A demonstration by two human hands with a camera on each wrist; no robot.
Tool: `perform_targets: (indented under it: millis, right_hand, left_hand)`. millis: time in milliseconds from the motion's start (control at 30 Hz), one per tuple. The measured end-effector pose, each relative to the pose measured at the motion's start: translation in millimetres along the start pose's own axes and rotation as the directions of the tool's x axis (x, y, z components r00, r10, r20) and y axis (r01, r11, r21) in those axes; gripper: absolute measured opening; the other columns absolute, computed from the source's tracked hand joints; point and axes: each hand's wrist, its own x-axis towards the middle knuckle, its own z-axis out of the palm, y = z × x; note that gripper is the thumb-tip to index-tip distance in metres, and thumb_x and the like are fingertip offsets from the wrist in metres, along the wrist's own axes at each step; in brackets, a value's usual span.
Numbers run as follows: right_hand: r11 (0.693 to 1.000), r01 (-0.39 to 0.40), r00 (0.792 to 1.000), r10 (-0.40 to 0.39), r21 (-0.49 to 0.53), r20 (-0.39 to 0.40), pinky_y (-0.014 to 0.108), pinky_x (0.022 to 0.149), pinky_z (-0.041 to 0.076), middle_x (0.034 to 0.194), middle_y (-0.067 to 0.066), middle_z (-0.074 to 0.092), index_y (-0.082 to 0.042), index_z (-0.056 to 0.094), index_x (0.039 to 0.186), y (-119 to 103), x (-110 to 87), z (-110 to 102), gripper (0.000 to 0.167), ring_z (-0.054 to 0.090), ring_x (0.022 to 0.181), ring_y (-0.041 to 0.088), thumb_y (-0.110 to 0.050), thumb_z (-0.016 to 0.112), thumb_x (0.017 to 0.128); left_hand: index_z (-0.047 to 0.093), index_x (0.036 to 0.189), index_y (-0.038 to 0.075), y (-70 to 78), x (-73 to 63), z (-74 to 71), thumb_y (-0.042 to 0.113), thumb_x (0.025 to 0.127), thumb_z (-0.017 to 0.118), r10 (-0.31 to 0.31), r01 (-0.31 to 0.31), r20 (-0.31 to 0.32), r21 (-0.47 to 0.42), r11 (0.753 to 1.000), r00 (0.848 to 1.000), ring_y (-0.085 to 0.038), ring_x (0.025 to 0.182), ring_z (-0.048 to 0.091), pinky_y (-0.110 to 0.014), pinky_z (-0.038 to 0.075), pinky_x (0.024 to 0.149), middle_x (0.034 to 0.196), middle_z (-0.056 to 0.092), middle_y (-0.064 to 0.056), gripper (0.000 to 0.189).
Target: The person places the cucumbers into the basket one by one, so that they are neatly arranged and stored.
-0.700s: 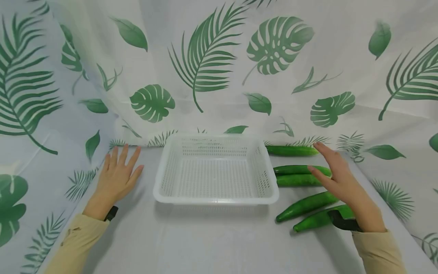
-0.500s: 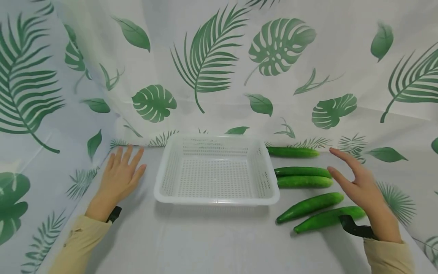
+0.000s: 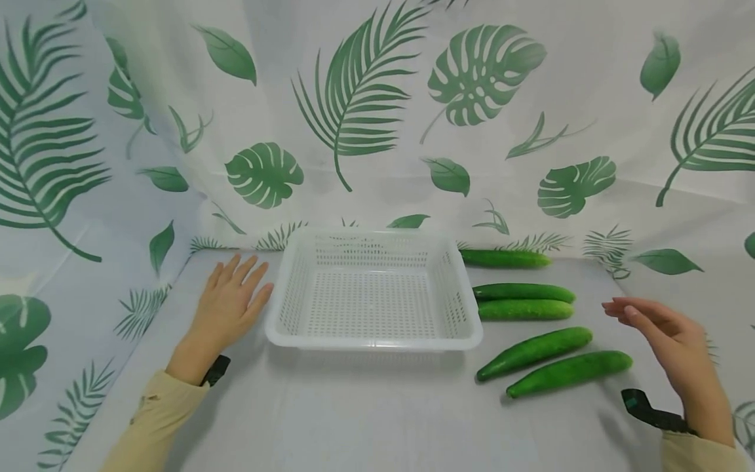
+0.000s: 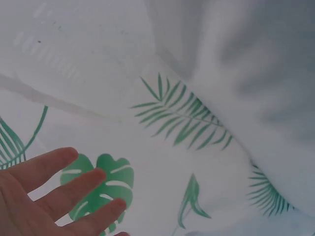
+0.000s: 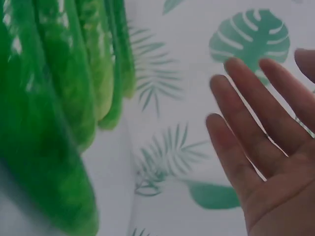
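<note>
My left hand [image 3: 227, 305] is just left of the white plastic basket [image 3: 373, 343], fingers spread and holding nothing. On the far right, my right hand [image 3: 672, 334] is apart from the cucumbers, its fingers relaxed and nothing in its grasp. Several green cucumbers lie to the right of the basket: one at the back [image 3: 506, 259], a side-by-side pair in the middle with its lighter cucumber [image 3: 525, 309] in front, and two slanted ones nearer, the front cucumber [image 3: 569, 374] closest to my right hand. In the right wrist view, the cucumbers [image 5: 44, 128] fill the left side beside my fingers [image 5: 246, 123].
A white cloth [image 3: 371, 419] covers the table. Behind it and at both sides hangs a white curtain with a green leaf print [image 3: 366, 92]. The basket's slotted floor [image 3: 368, 301] shows with nothing in it.
My right hand has moved right and toward me, away from over the cucumbers, so their right ends now show. My left hand has shifted right, nearer the basket.
</note>
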Motion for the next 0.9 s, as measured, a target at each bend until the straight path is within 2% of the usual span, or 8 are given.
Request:
perform_targets:
  millis: [100,200,333,500,567,700,800,900]
  right_hand:
    - [0.993,-0.096,0.992,0.101,-0.07,0.08,0.005,0.083,0.038,0.113,-0.012,0.071,0.005,0.061,0.128,17,-3.2,-4,0.032,0.063,0.1,-0.004,-0.014,0.052,0.103]
    - [0.98,-0.166,0.971,0.182,-0.11,0.154,0.005,0.078,0.036,0.113,-0.011,0.072,0.002,0.064,0.126,32,-6.7,-9,0.033,0.061,0.099,-0.007,-0.018,0.055,0.103]
    - [0.974,-0.198,0.947,0.218,-0.106,0.237,0.006,0.076,0.04,0.113,-0.011,0.072,0.004,0.064,0.126,47,-10.1,-15,0.031,0.058,0.102,-0.01,-0.014,0.057,0.101]
    - [0.961,-0.259,0.9,0.276,-0.096,0.337,0.01,0.074,0.044,0.119,-0.019,0.066,0.003,0.058,0.134,68,-15.1,-20,0.038,0.052,0.107,-0.016,-0.015,0.059,0.1]
    - [0.963,-0.257,0.88,0.266,-0.077,0.393,0.011,0.076,0.044,0.123,-0.022,0.062,0.004,0.054,0.138,78,-18.1,-22,0.042,0.05,0.11,-0.016,-0.012,0.06,0.099]
    - [0.968,-0.248,0.843,0.195,0.041,0.501,0.012,0.082,0.046,0.129,-0.024,0.057,0.008,0.047,0.141,95,-23.7,-23,0.05,0.048,0.115,-0.015,0.002,0.062,0.093]
    - [0.957,-0.269,0.834,0.173,0.112,0.523,0.014,0.084,0.049,0.13,-0.025,0.057,0.01,0.048,0.14,104,-27.5,-23,0.052,0.05,0.115,-0.013,0.008,0.062,0.09]
    - [0.956,-0.267,0.843,0.173,0.118,0.509,0.014,0.082,0.049,0.128,-0.025,0.057,0.011,0.049,0.138,110,-29.4,-23,0.05,0.05,0.113,-0.013,0.009,0.062,0.089]
  left_hand:
    - [0.053,0.14,-0.002,5.8,2.7,3.0,0.035,0.105,0.043,-0.014,0.015,0.038,-0.025,1.0,0.999,-0.049,0.138,0.034,-0.066,0.02,0.113,0.146,0.046,-0.026,0.051]
    - [0.049,0.144,0.0,11.7,6.2,9.3,0.037,0.106,0.041,-0.031,0.036,0.091,-0.053,0.998,0.995,-0.047,0.14,0.033,-0.065,0.02,0.113,0.15,0.043,-0.024,0.054]
    - [0.042,0.149,-0.001,19.8,10.6,15.9,0.04,0.104,0.042,-0.039,0.055,0.163,-0.09,0.994,0.986,-0.045,0.142,0.029,-0.064,0.021,0.114,0.154,0.036,-0.023,0.061]
    - [0.027,0.152,-0.008,22.7,15.1,18.1,0.034,0.103,0.044,-0.01,0.041,0.253,-0.119,0.992,0.967,-0.045,0.146,0.021,-0.062,0.022,0.114,0.161,0.022,-0.023,0.067]
    - [0.019,0.153,-0.01,22.0,16.8,18.9,0.026,0.101,0.044,-0.001,0.042,0.293,-0.135,0.99,0.956,-0.044,0.147,0.015,-0.061,0.02,0.116,0.163,0.013,-0.022,0.068]
    - [0.006,0.154,-0.009,21.0,19.9,20.0,0.015,0.094,0.043,-0.009,0.078,0.362,-0.176,0.981,0.932,-0.042,0.149,0.002,-0.06,0.012,0.118,0.164,0.0,-0.021,0.075]
    - [0.001,0.155,-0.008,20.4,21.6,20.5,0.013,0.092,0.043,-0.017,0.097,0.386,-0.19,0.977,0.922,-0.04,0.15,-0.002,-0.059,0.009,0.119,0.164,-0.005,-0.02,0.078]
    - [0.0,0.155,-0.008,20.6,21.8,20.4,0.013,0.093,0.043,-0.02,0.1,0.394,-0.182,0.978,0.919,-0.038,0.15,-0.005,-0.058,0.008,0.119,0.164,-0.006,-0.02,0.079]
